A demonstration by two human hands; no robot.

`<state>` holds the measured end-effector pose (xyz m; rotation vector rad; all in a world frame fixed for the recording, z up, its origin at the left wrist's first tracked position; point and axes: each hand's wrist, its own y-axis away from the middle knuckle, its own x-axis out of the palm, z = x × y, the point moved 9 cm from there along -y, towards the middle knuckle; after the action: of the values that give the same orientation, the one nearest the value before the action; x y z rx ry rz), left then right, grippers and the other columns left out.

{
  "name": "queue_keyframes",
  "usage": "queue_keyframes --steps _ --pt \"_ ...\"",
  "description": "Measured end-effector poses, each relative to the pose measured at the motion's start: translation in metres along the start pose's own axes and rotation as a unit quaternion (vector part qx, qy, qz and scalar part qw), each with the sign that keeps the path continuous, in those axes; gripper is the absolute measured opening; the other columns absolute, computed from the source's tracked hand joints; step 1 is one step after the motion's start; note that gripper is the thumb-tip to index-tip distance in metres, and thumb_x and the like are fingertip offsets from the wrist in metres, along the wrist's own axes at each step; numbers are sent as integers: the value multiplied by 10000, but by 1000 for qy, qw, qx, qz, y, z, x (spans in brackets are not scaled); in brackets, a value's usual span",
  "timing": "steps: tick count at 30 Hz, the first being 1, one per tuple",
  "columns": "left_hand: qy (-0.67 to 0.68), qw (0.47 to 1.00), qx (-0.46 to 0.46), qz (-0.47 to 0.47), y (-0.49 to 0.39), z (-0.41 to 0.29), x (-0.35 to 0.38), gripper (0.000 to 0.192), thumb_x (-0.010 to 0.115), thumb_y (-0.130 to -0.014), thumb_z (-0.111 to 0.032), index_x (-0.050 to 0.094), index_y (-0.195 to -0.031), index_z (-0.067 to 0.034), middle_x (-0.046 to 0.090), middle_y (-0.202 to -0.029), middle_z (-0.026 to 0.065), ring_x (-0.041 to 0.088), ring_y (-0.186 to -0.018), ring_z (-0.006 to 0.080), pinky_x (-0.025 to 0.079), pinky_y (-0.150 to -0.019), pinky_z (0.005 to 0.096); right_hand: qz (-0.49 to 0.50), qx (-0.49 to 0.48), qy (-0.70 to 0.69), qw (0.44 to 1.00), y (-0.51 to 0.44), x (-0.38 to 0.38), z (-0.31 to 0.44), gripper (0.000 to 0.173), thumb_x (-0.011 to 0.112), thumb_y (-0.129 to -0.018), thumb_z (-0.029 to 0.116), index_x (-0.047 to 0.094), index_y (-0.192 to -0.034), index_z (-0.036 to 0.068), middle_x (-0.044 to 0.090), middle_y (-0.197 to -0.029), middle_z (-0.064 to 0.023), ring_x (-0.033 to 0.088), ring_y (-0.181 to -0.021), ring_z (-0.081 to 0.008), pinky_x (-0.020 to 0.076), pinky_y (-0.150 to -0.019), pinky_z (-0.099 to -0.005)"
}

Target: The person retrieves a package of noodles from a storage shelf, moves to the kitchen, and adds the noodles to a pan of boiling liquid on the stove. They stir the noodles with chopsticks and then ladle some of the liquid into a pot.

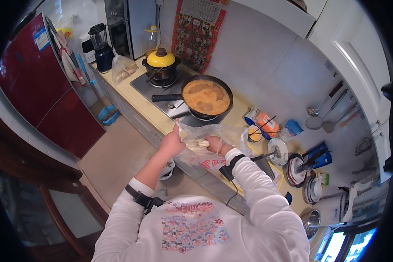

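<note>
In front of me hangs a clear plastic bag with red printing. My left hand pinches its opening at the left edge. Inside the bag, my right hand grips a bundle of pale thin sticks, which look like dried noodles. Just beyond the bag, a black frying pan on the gas hob holds an orange, foamy soup. Its handle points left.
A yellow-lidded pot stands on the rear-left burner. Right of the hob are a yellow-orange cup with chopsticks across it, an orange packet, a bowl and stacked plates. A bin stands on the floor below.
</note>
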<state>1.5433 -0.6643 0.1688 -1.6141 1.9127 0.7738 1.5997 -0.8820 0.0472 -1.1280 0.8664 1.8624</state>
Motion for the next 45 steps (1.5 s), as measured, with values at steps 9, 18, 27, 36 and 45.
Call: queue_keyframes --steps 9,18,27,36,45 --pt "57 998 15 -14 -10 -4 2 1015 631 -746 -93 38 -1571 -82 639 -801 104 650 -780 302 515 -742 390 -38 -62 -130 989 47 -97 27 307 720 -832 186 614 -1084 46 672 -974 -171 636 -935 -352 493 -847 -386" --pt "61 997 38 16 -10 -21 18 1047 636 -738 -72 4 -1572 -89 607 -814 87 629 -760 283 505 -718 376 -86 47 -293 951 84 -171 34 205 678 -923 235 628 -1009 56 687 -938 -9 611 -882 -116 482 -834 -308" --pt "93 994 43 39 -9 -28 36 1070 642 -723 -34 2 -1577 -112 602 -814 85 631 -777 283 502 -740 365 -199 75 -515 830 111 -245 41 201 651 -941 226 581 -1041 66 635 -912 -45 629 -908 -173 498 -814 -348" --pt "74 990 99 73 -5 -43 48 1003 616 -723 -14 125 -1579 -194 572 -789 86 601 -742 266 493 -712 360 -204 4 -633 747 112 -284 48 173 644 -944 184 530 -1015 74 559 -882 -33 610 -890 -199 505 -814 -357" --pt "67 989 123 47 -9 -47 48 956 616 -713 -18 213 -1561 -195 638 -915 171 643 -899 352 502 -797 407 -240 -12 -647 723 110 -337 52 144 608 -970 168 507 -1012 74 552 -871 -48 594 -895 -216 537 -853 -415"
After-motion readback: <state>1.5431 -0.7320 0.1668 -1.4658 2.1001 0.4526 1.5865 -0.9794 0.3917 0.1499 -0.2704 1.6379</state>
